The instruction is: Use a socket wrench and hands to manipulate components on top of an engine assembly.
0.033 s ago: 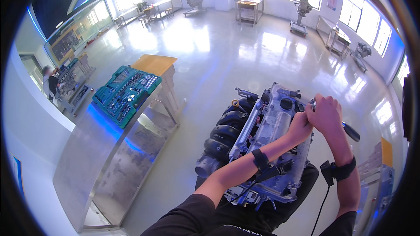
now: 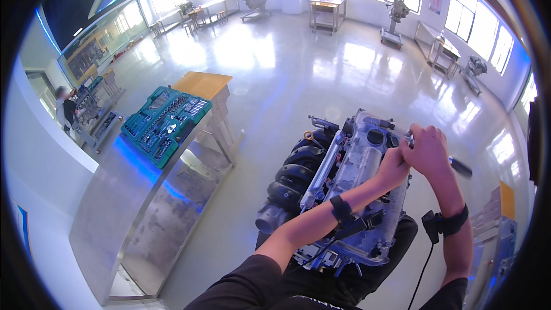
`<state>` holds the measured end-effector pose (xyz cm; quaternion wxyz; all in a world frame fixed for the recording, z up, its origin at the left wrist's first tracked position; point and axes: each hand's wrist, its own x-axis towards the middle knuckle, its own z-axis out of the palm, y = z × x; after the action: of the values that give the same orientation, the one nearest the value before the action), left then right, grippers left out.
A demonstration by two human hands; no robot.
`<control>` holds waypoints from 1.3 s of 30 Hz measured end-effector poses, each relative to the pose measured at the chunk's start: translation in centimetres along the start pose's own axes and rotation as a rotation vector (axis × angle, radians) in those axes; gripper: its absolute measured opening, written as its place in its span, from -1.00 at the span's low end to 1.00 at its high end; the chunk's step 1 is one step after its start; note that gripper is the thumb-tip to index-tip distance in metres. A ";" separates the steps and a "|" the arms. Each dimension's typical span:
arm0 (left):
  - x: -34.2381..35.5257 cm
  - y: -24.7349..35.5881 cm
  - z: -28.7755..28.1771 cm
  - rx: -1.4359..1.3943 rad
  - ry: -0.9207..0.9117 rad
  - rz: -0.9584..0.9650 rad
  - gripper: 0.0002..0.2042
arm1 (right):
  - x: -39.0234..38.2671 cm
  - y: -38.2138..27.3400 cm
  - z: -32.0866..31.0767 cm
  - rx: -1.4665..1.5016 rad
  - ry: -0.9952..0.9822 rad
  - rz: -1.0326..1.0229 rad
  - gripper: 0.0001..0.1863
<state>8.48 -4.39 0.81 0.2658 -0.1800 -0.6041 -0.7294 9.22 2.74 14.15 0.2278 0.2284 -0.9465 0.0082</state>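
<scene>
Your right hand (image 2: 429, 150) grips a black-handled metal wrench (image 2: 459, 166) over the silver engine's valve cover (image 2: 359, 166), your left hand (image 2: 395, 167) pressed against it.

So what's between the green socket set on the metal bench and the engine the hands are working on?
In the head view, only bare shiny floor separates the socket set on the bench from the engine.

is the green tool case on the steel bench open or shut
Open. The green tool case lies spread flat on the steel bench, with rows of sockets and tools showing inside both halves.
</scene>
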 end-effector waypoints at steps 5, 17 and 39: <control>-0.1 -0.8 -0.5 0.046 -0.077 0.019 -0.90 | 1.2 2.3 0.6 0.287 0.008 -0.479 -0.80; 0.0 0.6 0.0 0.075 0.046 0.021 -0.92 | -0.2 -0.3 0.7 -0.025 0.095 -0.014 -0.70; 0.1 -0.9 -0.8 0.102 -0.077 -0.011 -0.92 | 0.6 0.9 1.6 0.258 0.200 -0.401 -0.77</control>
<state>7.88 -5.12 -0.01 0.2472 -0.1906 -0.6512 -0.6917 7.63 3.09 13.07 0.2862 0.4366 -0.8462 0.1063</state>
